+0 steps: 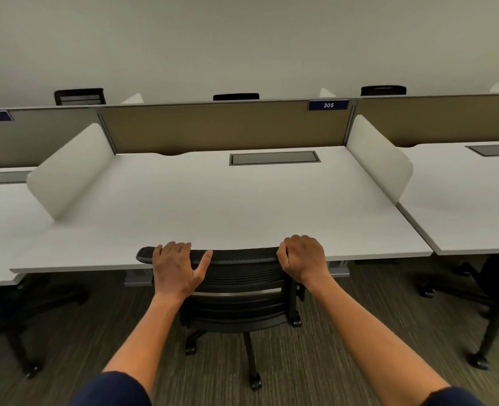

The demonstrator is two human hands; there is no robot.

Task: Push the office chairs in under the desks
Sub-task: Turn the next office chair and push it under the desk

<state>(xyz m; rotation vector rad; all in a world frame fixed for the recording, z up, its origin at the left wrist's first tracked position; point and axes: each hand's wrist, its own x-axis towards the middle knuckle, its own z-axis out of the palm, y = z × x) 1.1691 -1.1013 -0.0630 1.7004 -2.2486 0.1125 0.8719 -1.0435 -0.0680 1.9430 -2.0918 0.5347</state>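
Observation:
A black mesh office chair [236, 276] stands right in front of me, its backrest top touching the front edge of the white desk [213, 206]. Its seat is hidden under the desk; the wheeled base shows on the carpet. My left hand [175, 268] lies over the left end of the backrest's top rail, fingers curled over it and thumb spread along the rail. My right hand [302, 257] grips the right end of the same rail with its fingers wrapped over.
White side dividers [69, 168] and a tan back panel with a "305" sign [328, 104] frame the desk. Neighbouring desks stand left and right, each with a dark chair base [482, 294] under it. Chair backs [79, 96] show beyond the panel. Striped carpet covers the floor.

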